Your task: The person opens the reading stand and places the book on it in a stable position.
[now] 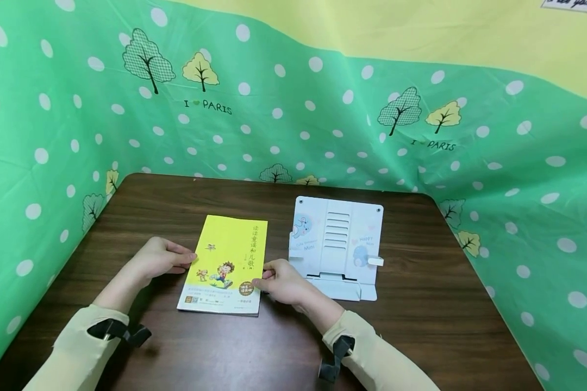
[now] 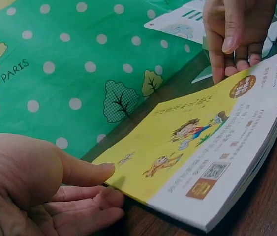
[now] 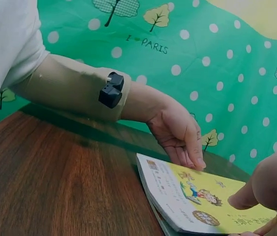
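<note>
A yellow paperback book (image 1: 225, 239) with a cartoon child and a white band along its lower cover is held at both long sides, face up over the table. My left hand (image 1: 157, 258) pinches its left edge. In the left wrist view, the left thumb (image 2: 91, 172) lies on the cover and the fingers are at the underside of the edge. Opposite, my right hand (image 1: 285, 283) pinches the right edge near the round brown badge, thumb on top. A white folding book stand (image 1: 339, 239) with blue cartoon animals lies just right of the book, its lower edge partly behind the right hand.
The dark wooden table (image 1: 401, 336) has rounded far corners. A green polka-dot cloth (image 1: 303, 125) with printed trees hangs around its back and sides. Each forearm wears a beige sleeve with a black wrist mount (image 1: 119, 330).
</note>
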A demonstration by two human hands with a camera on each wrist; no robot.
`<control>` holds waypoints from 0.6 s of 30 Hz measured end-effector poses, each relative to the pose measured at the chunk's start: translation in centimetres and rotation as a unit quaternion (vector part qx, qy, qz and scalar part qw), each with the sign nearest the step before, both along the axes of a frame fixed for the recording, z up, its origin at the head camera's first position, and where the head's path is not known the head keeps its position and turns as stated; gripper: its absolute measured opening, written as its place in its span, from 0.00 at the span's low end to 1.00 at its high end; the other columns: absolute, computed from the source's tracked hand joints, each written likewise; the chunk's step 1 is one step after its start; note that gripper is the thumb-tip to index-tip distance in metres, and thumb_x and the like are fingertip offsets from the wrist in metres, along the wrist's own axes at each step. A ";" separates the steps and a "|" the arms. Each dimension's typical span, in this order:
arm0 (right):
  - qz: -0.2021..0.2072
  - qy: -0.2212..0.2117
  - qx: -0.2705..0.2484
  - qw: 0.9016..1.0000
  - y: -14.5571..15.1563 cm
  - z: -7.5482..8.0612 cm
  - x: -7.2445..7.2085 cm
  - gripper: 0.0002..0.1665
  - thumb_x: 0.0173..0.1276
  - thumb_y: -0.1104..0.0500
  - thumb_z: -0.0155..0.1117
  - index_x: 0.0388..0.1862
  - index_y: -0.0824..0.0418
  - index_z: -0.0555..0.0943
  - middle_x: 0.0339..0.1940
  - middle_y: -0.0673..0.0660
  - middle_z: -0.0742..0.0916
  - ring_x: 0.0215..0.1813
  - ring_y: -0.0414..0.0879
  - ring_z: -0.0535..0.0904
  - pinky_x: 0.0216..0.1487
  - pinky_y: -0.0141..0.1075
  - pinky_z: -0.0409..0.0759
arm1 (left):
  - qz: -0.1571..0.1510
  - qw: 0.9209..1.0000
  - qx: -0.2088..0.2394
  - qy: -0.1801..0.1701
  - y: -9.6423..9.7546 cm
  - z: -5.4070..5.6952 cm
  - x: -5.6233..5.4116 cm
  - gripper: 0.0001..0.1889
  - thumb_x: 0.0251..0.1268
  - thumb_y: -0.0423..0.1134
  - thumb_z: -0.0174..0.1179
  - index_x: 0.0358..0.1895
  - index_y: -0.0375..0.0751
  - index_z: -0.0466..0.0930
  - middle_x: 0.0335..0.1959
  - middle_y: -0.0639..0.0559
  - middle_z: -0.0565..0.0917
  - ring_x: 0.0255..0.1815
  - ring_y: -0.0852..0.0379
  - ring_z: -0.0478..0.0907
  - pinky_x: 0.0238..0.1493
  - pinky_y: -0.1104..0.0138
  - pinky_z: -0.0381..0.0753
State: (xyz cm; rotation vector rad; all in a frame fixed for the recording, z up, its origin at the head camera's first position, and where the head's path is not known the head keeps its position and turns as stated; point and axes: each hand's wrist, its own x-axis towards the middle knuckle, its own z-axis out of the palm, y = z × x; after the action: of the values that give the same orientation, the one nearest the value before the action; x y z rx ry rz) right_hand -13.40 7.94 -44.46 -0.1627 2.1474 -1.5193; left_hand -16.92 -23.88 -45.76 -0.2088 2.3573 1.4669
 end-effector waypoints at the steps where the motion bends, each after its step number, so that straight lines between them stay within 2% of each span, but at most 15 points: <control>1: 0.000 0.001 0.005 1.000 0.0 0.0 0.0 0.22 0.73 0.65 0.72 0.58 0.78 0.78 0.40 0.60 0.79 0.36 0.46 0.75 0.31 0.33 0.75 | 0.001 1.000 0.004 -0.003 0.0 -0.1 0.0 0.19 0.70 0.39 0.73 0.51 0.23 0.87 0.44 0.38 0.89 0.41 0.51 0.87 0.43 0.59 0.90; 7: 0.010 0.020 0.039 0.999 -0.2 0.1 0.2 0.26 0.72 0.61 0.73 0.60 0.77 0.78 0.43 0.59 0.82 0.42 0.48 0.78 0.40 0.37 0.80 | 0.002 0.999 0.018 -0.030 -0.1 -0.6 0.1 0.23 0.69 0.41 0.74 0.54 0.22 0.84 0.42 0.41 0.89 0.41 0.53 0.86 0.43 0.59 0.89; 10: 0.004 0.022 0.037 0.999 -0.3 0.2 0.1 0.26 0.72 0.60 0.73 0.59 0.77 0.78 0.43 0.60 0.84 0.43 0.49 0.81 0.43 0.39 0.81 | -0.005 0.998 0.059 -0.038 -0.1 -0.8 0.1 0.24 0.70 0.41 0.73 0.55 0.20 0.82 0.41 0.41 0.90 0.41 0.53 0.87 0.44 0.60 0.89; 13: -0.008 0.026 0.033 0.999 -0.4 0.2 0.0 0.26 0.72 0.62 0.73 0.59 0.77 0.77 0.45 0.60 0.84 0.44 0.49 0.81 0.47 0.41 0.82 | -0.015 0.992 0.118 -0.036 -0.2 -1.0 0.2 0.23 0.73 0.37 0.70 0.57 0.16 0.79 0.42 0.40 0.90 0.41 0.53 0.89 0.44 0.62 0.89; 18: -0.022 0.023 0.030 0.999 -0.4 0.0 -0.4 0.35 0.72 0.64 0.72 0.70 0.79 0.70 0.48 0.60 0.83 0.48 0.49 0.80 0.49 0.41 0.83 | -0.021 0.983 0.177 -0.036 -0.6 -1.0 0.3 0.21 0.76 0.35 0.67 0.57 0.15 0.78 0.44 0.40 0.90 0.42 0.52 0.89 0.45 0.62 0.89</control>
State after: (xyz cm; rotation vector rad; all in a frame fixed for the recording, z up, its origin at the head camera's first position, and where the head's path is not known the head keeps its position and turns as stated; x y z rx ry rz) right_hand -13.81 7.49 -44.46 -0.1327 2.2436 -1.4862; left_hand -16.58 -24.50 -46.80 -0.1163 1.9887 1.7929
